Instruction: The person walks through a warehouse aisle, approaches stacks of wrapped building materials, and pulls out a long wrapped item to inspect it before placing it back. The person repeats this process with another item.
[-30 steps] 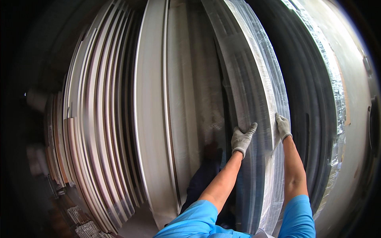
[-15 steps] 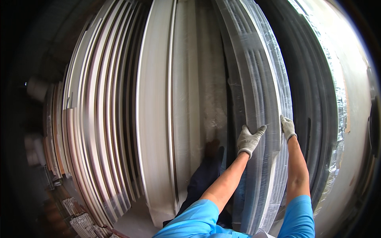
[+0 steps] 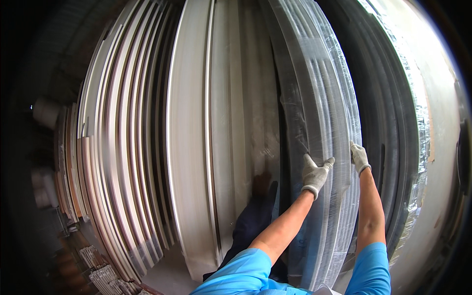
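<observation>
A long bundle of grey profiles in clear plastic wrap (image 3: 322, 118) stands in front of me. My left hand (image 3: 316, 174), in a pale knit glove, grips its near face, with the thumb spread toward the right and the other fingers partly hidden. At the bundle's right edge, my right hand (image 3: 360, 156), gloved the same way, is closed around the side; its fingertips go out of sight behind the wrap. Both arms reach forward, the right one nearly straight.
Left of the bundle stand wide beige panels (image 3: 189, 123). Farther left is a row of several narrow boards with pale and brown edges (image 3: 128, 123). Dark wrapped lengths (image 3: 393, 128) line the right side, beside a pale surface (image 3: 442, 147). Stacked pieces (image 3: 105, 278) lie at lower left.
The wrapped bundle has turned slightly, and its bright white edge strip shows less. Both hands have shifted a little to the right with it.
</observation>
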Demonstrator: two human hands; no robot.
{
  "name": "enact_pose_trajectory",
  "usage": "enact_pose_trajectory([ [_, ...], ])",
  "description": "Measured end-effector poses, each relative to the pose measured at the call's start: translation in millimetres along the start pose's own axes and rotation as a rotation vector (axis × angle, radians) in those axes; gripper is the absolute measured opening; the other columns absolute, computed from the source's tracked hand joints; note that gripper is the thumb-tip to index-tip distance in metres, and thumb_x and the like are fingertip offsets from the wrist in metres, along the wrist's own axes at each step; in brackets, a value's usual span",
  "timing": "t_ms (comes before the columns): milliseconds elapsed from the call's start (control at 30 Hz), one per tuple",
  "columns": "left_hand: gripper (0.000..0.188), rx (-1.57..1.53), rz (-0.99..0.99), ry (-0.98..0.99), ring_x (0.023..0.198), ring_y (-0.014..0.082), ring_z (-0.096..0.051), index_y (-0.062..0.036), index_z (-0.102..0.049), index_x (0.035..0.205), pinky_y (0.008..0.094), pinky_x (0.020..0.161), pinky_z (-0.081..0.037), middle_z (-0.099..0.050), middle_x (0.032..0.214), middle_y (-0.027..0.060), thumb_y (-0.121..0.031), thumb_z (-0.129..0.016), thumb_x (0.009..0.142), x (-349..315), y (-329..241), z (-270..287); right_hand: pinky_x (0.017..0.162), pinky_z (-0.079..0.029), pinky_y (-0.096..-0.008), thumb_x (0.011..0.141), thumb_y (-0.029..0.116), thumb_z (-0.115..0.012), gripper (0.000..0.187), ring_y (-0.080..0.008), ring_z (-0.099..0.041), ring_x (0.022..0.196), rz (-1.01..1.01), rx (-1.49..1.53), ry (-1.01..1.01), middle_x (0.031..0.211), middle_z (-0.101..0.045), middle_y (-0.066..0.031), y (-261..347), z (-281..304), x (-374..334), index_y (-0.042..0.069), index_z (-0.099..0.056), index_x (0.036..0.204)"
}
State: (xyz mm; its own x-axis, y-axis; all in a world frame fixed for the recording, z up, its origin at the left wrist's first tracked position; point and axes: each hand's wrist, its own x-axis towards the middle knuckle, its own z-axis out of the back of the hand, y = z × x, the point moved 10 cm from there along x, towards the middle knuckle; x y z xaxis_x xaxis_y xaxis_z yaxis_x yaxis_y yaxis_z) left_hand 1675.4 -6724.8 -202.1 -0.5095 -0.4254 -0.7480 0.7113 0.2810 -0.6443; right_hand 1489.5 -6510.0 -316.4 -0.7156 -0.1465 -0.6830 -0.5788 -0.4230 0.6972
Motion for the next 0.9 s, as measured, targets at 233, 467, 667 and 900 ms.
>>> enact_pose_trajectory([
  [233, 0.100, 0.007, -0.113, -0.004, 0.135, 0.0363, -0.043, 0.0104, -0.013, 0.149, 0.0356, 0.113, -0.034, -0.038, 0.146, 0.0313, -0.038, -0.074, 0.085, 3, 3, -38, 0.046, -0.037, -0.0282, 0.094, 0.067, -0.047, 0.066, -0.0097, -0.048, 0.048, 0.044, -0.254, -0.018, 0.057, -0.054, 0.0020, 24, 14, -19, 0.008, -0.062, 0.069],
  [467, 0.091, 0.075, -0.326, -0.026, 0.132, 0.0368, -0.045, 0.0062, -0.013, 0.150, 0.0362, 0.111, -0.035, -0.040, 0.145, 0.0294, -0.024, -0.071, 0.087, 7, 0, -65, 0.085, -0.047, -0.0287, 0.091, 0.060, -0.059, 0.066, -0.0129, -0.060, 0.089, 0.286, -0.270, 0.104, 0.097, -0.068, -0.0073, 77, -13, -63, -0.001, -0.067, 0.114],
  [667, 0.089, -0.039, -0.285, 0.029, 0.137, 0.0405, -0.036, 0.0020, -0.017, 0.151, 0.0410, 0.114, -0.030, -0.032, 0.149, 0.0295, -0.026, -0.071, 0.086, -2, -4, -65, 0.090, -0.047, -0.0341, 0.087, 0.057, -0.065, 0.074, -0.0242, -0.064, 0.095, 0.341, -0.329, -0.017, 0.107, -0.068, -0.0167, 84, -9, -67, -0.004, -0.056, 0.128],
  [900, 0.095, 0.285, -0.503, -0.259, 0.131, 0.0446, -0.040, 0.0001, -0.027, 0.147, 0.0482, 0.111, -0.034, -0.036, 0.146, 0.0295, -0.048, -0.076, 0.080, -12, -20, -43, 0.096, -0.047, -0.0443, 0.086, 0.067, -0.057, 0.083, -0.0395, -0.061, 0.115, 0.427, -0.537, -0.235, 0.124, -0.061, -0.0281, 89, -2, -113, 0.011, -0.042, 0.145],
])
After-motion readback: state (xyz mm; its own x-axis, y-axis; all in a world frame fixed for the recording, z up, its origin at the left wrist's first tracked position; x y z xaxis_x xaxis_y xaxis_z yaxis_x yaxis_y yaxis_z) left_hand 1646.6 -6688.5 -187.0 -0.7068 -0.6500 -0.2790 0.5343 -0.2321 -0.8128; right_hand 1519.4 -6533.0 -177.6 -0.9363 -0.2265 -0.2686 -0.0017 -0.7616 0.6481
